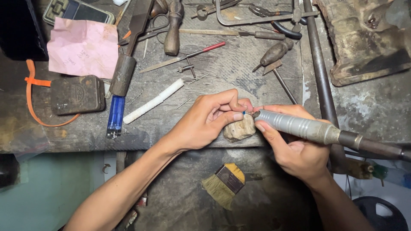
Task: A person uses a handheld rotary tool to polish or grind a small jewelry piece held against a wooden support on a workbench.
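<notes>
The left hand pinches a tiny blue piece between thumb and fingertips, braced on the worn wooden bench peg. The right hand is wrapped tight around a grey rotary handpiece, its tip right at the blue piece; whether it touches is hard to tell. Left of the peg lie a white ribbed stick and a blue lighter. Below the peg, a yellow-handled brush rests on the dark apron
</notes>
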